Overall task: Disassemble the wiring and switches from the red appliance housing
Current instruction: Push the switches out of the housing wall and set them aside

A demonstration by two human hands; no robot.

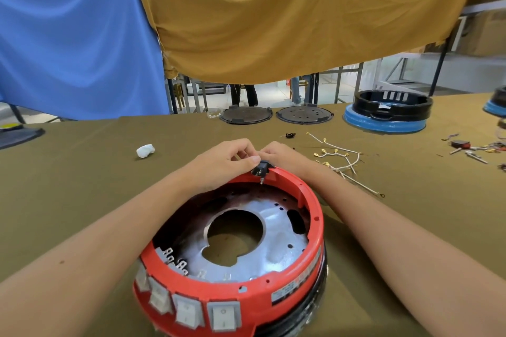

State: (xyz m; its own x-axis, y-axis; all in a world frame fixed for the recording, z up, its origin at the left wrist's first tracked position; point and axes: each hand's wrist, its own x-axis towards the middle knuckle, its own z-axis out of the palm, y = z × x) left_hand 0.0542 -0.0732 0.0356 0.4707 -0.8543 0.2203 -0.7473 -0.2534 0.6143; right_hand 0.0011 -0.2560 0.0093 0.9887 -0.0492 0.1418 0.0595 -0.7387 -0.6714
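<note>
Right now the red housing [273, 293] sits near me on the olive-covered desk [95, 172], open side up, with a silver metal plate [276, 241] inside and a row of grey rocker switches [191, 312] along its near wall. At the far rim a black socket [261, 167] is seated in the red wall, a metal pin showing below it. My left hand [230, 159] curls over the rim, thumb and fingers pinching the socket from the left. My right hand [282, 154] is curled against it from the right and far side; I cannot tell how firmly it grips. Loose white wires [339, 159] with brass terminals lie on the desk to the right. Farther off are 2 dark round plates [276, 115], a black ring on a blue base [388, 112] and a crumpled white wad [145, 150] to the left.
</note>
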